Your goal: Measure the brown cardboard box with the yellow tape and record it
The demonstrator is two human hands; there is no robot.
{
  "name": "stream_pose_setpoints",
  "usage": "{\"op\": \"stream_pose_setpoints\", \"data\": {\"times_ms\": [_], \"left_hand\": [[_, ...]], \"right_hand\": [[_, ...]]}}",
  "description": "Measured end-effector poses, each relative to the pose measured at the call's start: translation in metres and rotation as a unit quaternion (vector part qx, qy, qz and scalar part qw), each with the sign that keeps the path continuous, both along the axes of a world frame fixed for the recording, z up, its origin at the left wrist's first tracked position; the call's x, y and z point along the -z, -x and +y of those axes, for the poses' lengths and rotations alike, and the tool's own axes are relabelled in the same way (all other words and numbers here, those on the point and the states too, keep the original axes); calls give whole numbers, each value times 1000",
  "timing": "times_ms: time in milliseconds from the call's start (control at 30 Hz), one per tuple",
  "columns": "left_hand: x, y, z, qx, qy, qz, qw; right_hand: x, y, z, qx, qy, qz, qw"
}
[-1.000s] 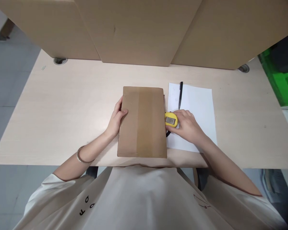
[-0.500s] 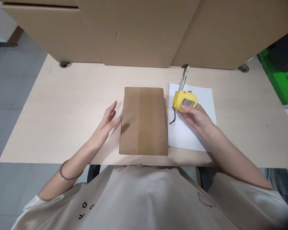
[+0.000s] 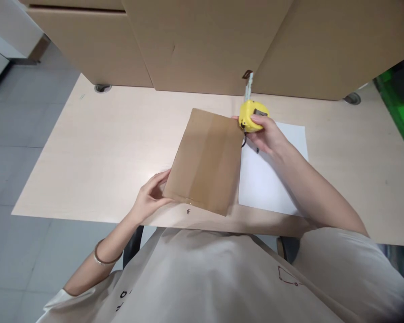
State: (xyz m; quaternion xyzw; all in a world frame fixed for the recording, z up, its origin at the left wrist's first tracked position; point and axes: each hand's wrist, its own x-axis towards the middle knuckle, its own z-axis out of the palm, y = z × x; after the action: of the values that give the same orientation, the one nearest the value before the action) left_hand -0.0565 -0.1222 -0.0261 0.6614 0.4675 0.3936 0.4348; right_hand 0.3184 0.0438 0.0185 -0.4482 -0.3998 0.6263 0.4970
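Note:
My left hand [image 3: 152, 197] grips the lower left corner of a flat brown cardboard box [image 3: 205, 161] with a band of tape down its middle. The box is tilted and looks lifted a little off the table. In my right hand [image 3: 269, 134] is a yellow tape measure [image 3: 252, 115], with a short length of its blade [image 3: 248, 87] sticking out away from me. A dark strap hangs from its case. Fingertips of my right hand show at the box's upper right corner, partly hidden behind the tape measure.
A white sheet of paper [image 3: 272, 179] lies on the light wooden table [image 3: 114, 148], under my right forearm. Large cardboard boxes [image 3: 202, 49] line the table's back edge. Cable holes [image 3: 103, 88] sit near both back corners. A small dark mark [image 3: 188, 211] shows near the front edge.
My left hand has closed on the box's lower left corner. The box has turned clockwise and come up from lying flat. My right hand has moved away from me and left with the tape measure.

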Motion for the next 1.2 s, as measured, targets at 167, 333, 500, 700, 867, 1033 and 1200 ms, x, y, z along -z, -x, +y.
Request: {"op": "stream_pose_setpoints", "data": {"times_ms": [167, 333, 500, 700, 867, 1033, 1200], "left_hand": [[-18, -5, 22, -63, -12, -140, 988], [-54, -40, 67, -129, 28, -310, 942], [-45, -49, 112, -116, 168, -277, 939], [-29, -44, 135, -95, 236, -254, 933], [-27, -43, 137, -63, 200, -212, 954], [-30, -44, 139, -44, 181, -206, 961], [-32, -45, 138, -52, 179, -208, 960]], "right_hand": [[-34, -13, -57, 114, -58, -1, 992], [-50, 4, -127, 153, -40, -84, 984], [-34, 20, -176, 166, -24, -151, 974], [-17, 23, -204, 185, 67, -140, 971], [-25, 1, -197, 186, 61, -121, 973], [-54, -39, -144, 59, 107, -134, 983], [-76, -35, -75, -102, 140, -44, 984]]}}
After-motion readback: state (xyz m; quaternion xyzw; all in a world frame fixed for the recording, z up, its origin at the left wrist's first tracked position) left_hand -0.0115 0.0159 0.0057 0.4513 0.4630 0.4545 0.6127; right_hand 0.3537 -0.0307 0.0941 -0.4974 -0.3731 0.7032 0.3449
